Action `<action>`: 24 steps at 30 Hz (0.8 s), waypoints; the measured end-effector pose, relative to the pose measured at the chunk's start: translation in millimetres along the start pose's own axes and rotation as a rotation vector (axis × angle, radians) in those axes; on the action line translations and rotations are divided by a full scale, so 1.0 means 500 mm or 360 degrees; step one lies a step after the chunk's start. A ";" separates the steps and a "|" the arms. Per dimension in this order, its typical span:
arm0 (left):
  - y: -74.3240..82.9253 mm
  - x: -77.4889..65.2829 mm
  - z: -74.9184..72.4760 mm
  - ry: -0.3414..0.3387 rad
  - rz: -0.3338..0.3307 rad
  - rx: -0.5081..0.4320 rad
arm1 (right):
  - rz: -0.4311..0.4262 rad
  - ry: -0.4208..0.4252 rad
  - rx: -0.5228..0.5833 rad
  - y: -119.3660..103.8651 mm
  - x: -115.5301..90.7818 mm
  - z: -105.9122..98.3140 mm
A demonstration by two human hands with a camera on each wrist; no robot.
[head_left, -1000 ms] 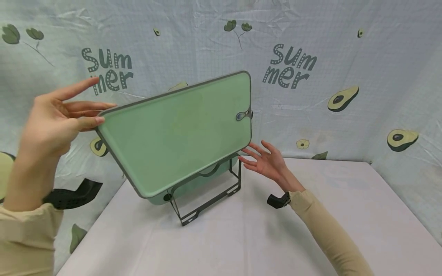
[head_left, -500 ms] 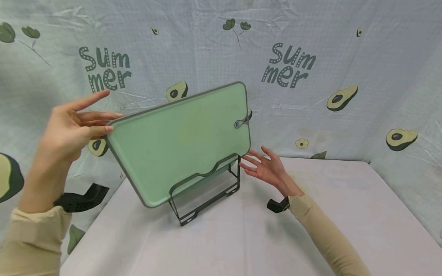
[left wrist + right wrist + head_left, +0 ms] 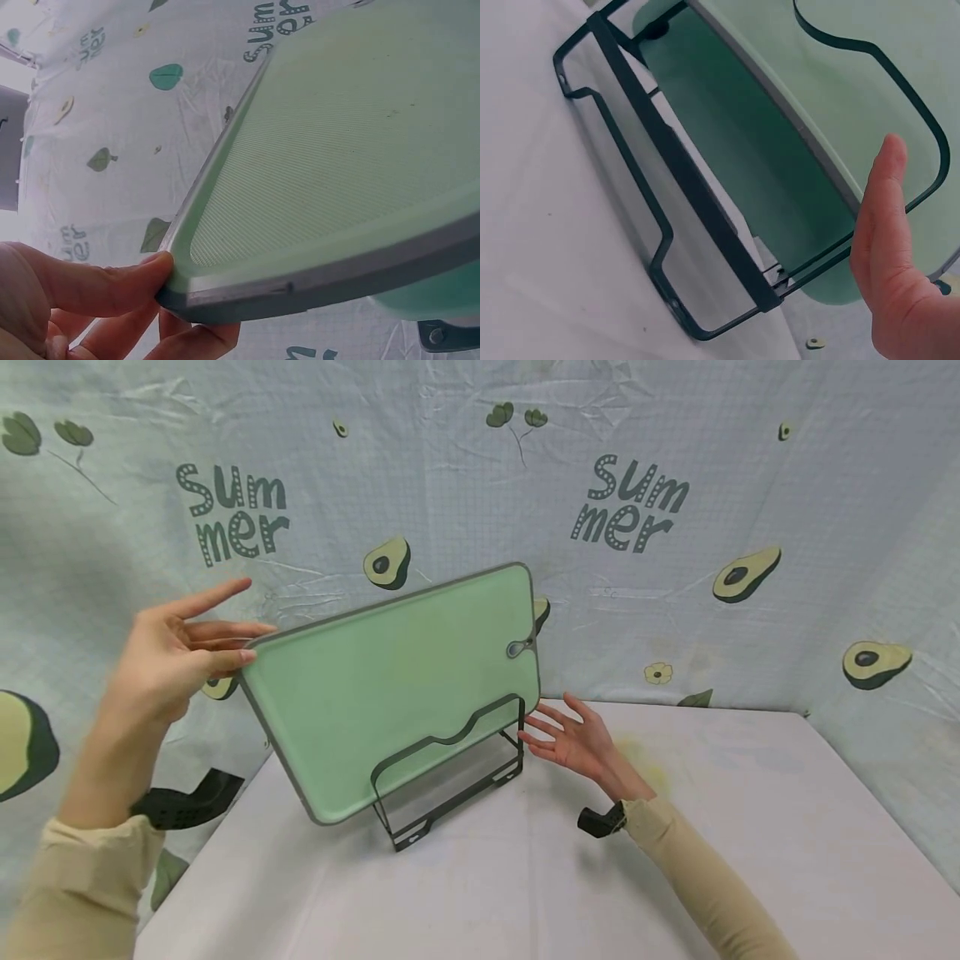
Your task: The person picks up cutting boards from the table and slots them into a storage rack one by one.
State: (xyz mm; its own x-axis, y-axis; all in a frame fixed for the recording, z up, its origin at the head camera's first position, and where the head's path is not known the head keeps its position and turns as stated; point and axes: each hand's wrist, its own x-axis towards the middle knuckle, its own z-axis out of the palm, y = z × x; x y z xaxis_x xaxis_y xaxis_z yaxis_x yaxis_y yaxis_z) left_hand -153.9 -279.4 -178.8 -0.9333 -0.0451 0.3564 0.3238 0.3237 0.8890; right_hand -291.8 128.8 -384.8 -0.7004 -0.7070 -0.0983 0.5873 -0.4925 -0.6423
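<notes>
A light green cutting board [image 3: 397, 685] with a grey rim and a small hanging hole leans tilted in a black metal rack [image 3: 682, 172], its left end raised. My left hand [image 3: 172, 647] pinches the board's upper left corner, thumb on the front face and fingers behind, as the left wrist view also shows. Beside the board's lower right corner, my right hand [image 3: 577, 742] is held with straight fingers, close to the rack's end; whether it touches is unclear. Behind this board, a darker green board [image 3: 727, 135] sits in the rack, mostly hidden in the head view.
The rack stands on a white-covered table [image 3: 675, 827]. A pale cloth backdrop [image 3: 465, 468] printed with avocados, leaves and lettering hangs behind. Each wrist carries a black camera mount [image 3: 191, 800].
My left hand has moved down and right, lowering the cutting board behind the rack's front bar. The right hand has dropped slightly, fingers still straight.
</notes>
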 end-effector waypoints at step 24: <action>-0.049 -0.015 0.024 -0.0078 0.0056 -0.0235 | 0.0022 0.0039 -0.0025 0.035 -0.003 -0.039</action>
State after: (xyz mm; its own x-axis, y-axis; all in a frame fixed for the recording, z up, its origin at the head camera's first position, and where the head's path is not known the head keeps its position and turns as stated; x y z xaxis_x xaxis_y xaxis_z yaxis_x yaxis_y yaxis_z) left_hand -156.5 -275.6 -207.0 -0.9263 0.0111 0.3766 0.3722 0.1816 0.9102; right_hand -288.3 130.9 -410.6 -0.7021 -0.7009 -0.1255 0.5905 -0.4746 -0.6528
